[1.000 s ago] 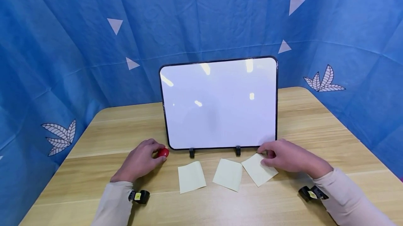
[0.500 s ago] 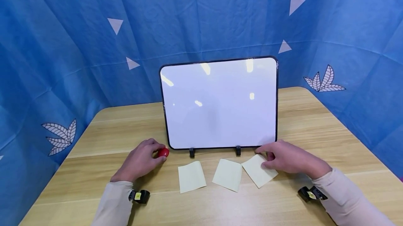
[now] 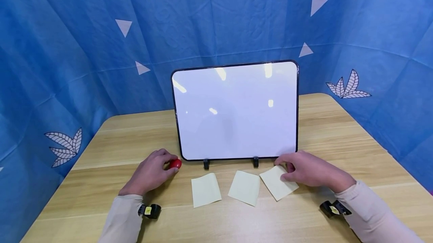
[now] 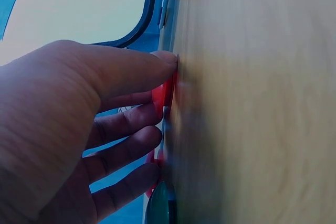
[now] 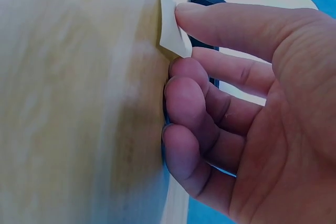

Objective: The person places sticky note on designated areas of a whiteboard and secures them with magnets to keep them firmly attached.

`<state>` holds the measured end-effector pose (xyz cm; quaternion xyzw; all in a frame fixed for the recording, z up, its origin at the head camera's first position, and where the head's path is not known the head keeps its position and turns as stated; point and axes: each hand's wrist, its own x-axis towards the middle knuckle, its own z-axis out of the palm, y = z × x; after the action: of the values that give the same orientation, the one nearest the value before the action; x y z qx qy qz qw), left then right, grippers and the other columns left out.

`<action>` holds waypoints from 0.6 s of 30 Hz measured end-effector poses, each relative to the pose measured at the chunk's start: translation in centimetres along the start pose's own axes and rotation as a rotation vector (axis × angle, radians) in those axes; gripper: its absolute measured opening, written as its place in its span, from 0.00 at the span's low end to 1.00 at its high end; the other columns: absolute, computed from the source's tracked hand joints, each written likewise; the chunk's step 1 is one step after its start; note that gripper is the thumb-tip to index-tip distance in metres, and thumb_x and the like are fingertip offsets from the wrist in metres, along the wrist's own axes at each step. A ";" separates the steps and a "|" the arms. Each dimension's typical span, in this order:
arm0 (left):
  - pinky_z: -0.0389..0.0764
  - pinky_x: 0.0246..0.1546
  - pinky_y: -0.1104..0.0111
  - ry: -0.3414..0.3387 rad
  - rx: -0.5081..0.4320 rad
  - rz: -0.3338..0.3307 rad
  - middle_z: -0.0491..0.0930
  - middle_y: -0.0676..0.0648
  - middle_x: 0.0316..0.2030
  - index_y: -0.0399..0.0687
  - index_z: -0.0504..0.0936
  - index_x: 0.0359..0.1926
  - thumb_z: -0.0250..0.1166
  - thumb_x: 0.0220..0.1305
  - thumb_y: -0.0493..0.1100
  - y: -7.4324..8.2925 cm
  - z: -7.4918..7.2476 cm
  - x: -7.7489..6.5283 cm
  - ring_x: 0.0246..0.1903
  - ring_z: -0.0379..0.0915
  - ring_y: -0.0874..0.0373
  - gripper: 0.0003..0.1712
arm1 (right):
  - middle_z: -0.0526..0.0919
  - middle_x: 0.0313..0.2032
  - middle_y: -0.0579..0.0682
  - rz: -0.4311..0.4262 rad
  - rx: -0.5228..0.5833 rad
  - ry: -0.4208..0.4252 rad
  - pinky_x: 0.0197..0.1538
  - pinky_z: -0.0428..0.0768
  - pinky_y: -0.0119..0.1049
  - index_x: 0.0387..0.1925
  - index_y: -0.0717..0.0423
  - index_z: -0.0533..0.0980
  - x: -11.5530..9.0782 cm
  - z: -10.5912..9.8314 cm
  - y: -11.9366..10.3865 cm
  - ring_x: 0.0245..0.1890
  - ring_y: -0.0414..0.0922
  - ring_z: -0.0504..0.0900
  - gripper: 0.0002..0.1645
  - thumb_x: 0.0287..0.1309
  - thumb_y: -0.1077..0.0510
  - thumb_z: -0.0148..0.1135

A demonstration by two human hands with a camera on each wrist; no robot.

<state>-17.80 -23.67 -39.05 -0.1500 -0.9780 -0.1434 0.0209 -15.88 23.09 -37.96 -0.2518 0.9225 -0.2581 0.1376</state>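
Head view, nearest stuff first: my pale sleeves [image 3: 121, 216] with a little black camera [image 3: 151, 211] on each wrist, over a wood-grain table [image 3: 236, 224]. Past those, three pale yellow notes [image 3: 206, 190] sit in a loose row. My right hand [image 3: 311, 167] has thumb and index at the rightmost note [image 3: 275, 186], gap pretty narrow, but honestly can't tell if they're pinching it. My left hand [image 3: 149, 171] is pinching a red round piece [image 3: 175, 164] just beside the board's lower left corner; left wrist cam shows a green piece [image 4: 160, 208] by my little finger. Beyond that, a whiteboard [image 3: 233, 111] leans on black supports [image 3: 206, 164], blue curtain [image 3: 209, 17] behind.
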 end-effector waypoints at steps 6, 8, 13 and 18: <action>0.79 0.47 0.54 0.001 0.000 -0.004 0.78 0.50 0.46 0.48 0.86 0.51 0.73 0.60 0.49 0.1 0.0 0.0 0.46 0.73 0.53 0.19 | 0.74 0.27 0.40 0.015 0.010 0.009 0.30 0.72 0.34 0.54 0.53 0.79 0.0 0.0 0.0 0.26 0.37 0.71 0.22 0.59 0.53 0.72; 0.79 0.47 0.54 0.000 -0.002 -0.006 0.78 0.50 0.46 0.48 0.86 0.51 0.73 0.60 0.49 0.1 0.0 0.0 0.46 0.73 0.53 0.19 | 0.74 0.27 0.40 0.015 0.011 0.014 0.30 0.72 0.34 0.53 0.52 0.79 0.0 0.0 0.0 0.25 0.38 0.71 0.21 0.59 0.53 0.72; 0.79 0.47 0.54 0.002 -0.002 -0.006 0.78 0.50 0.45 0.49 0.86 0.51 0.73 0.60 0.49 0.0 0.1 0.0 0.46 0.73 0.53 0.19 | 0.73 0.26 0.40 -0.008 -0.002 0.038 0.31 0.71 0.33 0.48 0.49 0.78 0.0 0.1 0.0 0.25 0.37 0.70 0.18 0.58 0.53 0.73; 0.79 0.47 0.54 0.002 -0.005 -0.005 0.78 0.50 0.45 0.49 0.86 0.51 0.73 0.60 0.49 0.0 0.1 0.0 0.46 0.73 0.53 0.19 | 0.72 0.24 0.39 -0.025 -0.010 0.060 0.30 0.71 0.33 0.40 0.46 0.75 -0.1 0.2 0.0 0.24 0.36 0.70 0.14 0.56 0.53 0.74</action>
<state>-17.77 -23.69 -39.15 -0.1475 -0.9780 -0.1462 0.0209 -15.77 23.08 -38.09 -0.2560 0.9244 -0.2625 0.1053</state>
